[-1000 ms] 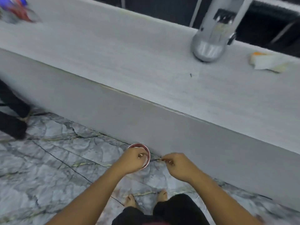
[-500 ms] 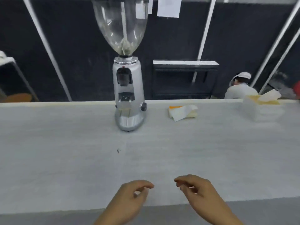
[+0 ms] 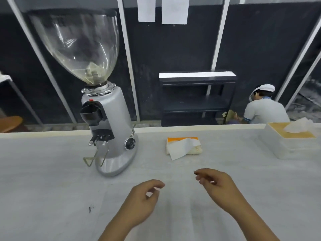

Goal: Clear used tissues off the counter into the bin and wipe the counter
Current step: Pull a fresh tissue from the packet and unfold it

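Nearest the camera, both bare hands hang over the pale counter (image 3: 52, 180), neither touching it as far as the view shows. The left hand (image 3: 140, 204) sits at about 6 o'clock, fingers loosely curled, thumb and forefinger apart, with nothing in it. The right hand (image 3: 220, 188), toward 5 o'clock, is likewise half curled and empty, its fingertips pointing left toward the other hand; the two are near each other but apart.

A small dark speck (image 3: 90, 208) marks the counter at 7 o'clock, left of the left hand.

Farther in, at about 11 o'clock, a silver coffee grinder (image 3: 111, 129) stands upright on the counter, with a black chute, a round dial on its side and a wire fork at its base. Its clear hopper (image 3: 78, 47) holds only a little residue at the neck.

At 12 o'clock, just beyond the hands, lies an orange-and-white tissue pack (image 3: 184, 145) with one white sheet pulled out and drooping onto the counter. At 2 o'clock, near the far edge, stands a white tissue box (image 3: 288, 145) with a tan top and a tissue poking up.

Beyond the counter are a dark shelf unit (image 3: 196, 98) against a black wall, two paper sheets (image 3: 163, 10) pinned above it, and a person in a white cap (image 3: 264, 108) crouched at 1 o'clock, back turned.
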The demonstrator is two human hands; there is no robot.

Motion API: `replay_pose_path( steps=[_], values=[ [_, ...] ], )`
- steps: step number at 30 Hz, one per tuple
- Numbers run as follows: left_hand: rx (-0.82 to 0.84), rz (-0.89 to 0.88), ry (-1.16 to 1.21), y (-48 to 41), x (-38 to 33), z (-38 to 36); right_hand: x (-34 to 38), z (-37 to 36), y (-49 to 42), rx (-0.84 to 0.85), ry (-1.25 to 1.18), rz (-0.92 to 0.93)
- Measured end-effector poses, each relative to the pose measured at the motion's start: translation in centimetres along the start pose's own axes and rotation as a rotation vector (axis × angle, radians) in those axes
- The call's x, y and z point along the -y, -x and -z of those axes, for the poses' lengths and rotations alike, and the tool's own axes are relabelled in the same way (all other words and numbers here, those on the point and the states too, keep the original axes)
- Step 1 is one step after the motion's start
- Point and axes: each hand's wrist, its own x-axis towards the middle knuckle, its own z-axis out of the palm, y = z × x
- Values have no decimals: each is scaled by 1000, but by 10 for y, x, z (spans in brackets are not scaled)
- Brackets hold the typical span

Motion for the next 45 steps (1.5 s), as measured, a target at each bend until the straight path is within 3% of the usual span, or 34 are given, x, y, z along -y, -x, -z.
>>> replay_pose_path(
  steps=[12,16,20,25,32,37,45],
  values=[
    [14,-62,-198,-136,6,-20,-36,8,-113,-196,59,-77],
    [-16,-26,-277,-184,9,-27,-53,8,-154,-171,191,-93],
    [99,-10,-381,-222,17,-33,-68,5,-190,-90,318,-71],
    [102,-32,-443,-245,28,-41,-77,-7,-219,-49,357,80],
    [-36,-93,-322,-255,32,-51,-62,-14,-219,-187,235,158],
    [-151,-115,-152,-258,23,-47,-49,-7,-219,-103,101,57],
    [-174,-94,14,-254,-12,-24,-21,11,-225,-13,190,16]
  ],
)
